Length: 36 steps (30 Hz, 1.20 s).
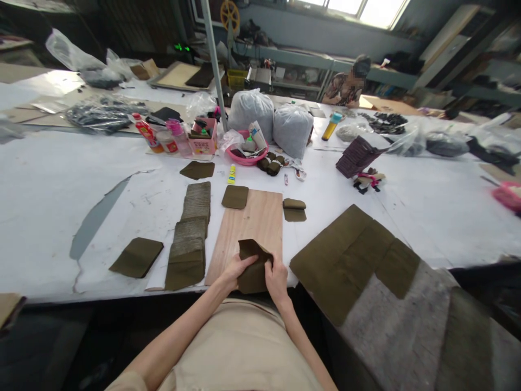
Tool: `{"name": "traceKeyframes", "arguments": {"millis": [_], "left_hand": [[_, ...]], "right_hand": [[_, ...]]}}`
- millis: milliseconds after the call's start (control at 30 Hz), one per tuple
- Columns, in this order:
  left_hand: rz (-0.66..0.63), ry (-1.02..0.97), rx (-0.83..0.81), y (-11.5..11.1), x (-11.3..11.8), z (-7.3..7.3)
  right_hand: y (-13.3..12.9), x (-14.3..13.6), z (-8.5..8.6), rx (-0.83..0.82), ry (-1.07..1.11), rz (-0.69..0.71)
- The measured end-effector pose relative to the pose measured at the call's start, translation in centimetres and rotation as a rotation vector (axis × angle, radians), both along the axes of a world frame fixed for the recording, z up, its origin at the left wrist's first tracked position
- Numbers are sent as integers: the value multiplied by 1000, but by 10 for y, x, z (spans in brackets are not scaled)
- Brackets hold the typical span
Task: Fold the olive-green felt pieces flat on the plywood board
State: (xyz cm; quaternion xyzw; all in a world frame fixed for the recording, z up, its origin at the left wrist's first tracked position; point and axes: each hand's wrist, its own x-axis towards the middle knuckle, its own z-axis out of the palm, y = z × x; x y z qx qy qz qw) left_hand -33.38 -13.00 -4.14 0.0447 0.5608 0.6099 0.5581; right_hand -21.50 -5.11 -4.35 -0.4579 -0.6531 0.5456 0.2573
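A dark olive fabric piece (253, 274) is held between both hands over the near end of a wooden board (260, 217). My left hand (238, 270) pinches its left side, thumb on top. My right hand (277, 276) grips the right edge, where the fabric curls up. A small olive piece (235, 197) lies on the board's far left corner. Left of the board runs a row of overlapping olive pieces (187, 239), with a separate stack (137, 257) further left. A folded olive piece (294, 209) sits just right of the board.
Large olive sheets (350, 255) cover the table's right front. Behind the board are a yellow glue bottle (232, 174), a pink basket (247, 157), a pink box (203, 140) and filled plastic bags (251, 114). A metal pole (215, 60) rises there. Another person (345, 89) sits at the far side.
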Motion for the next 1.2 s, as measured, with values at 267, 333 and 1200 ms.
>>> {"name": "traceKeyframes", "arguments": {"millis": [267,333,1200], "left_hand": [[-24,72,-32,2,0,3],[-32,-2,-54,2,1,4],[-30,306,-16,2,-1,-9]], "right_hand": [[0,-2,-4,-25,-41,-2],[-1,-1,-4,66,-82,-21],[-2,-4,-17,-398,127,-61]]}}
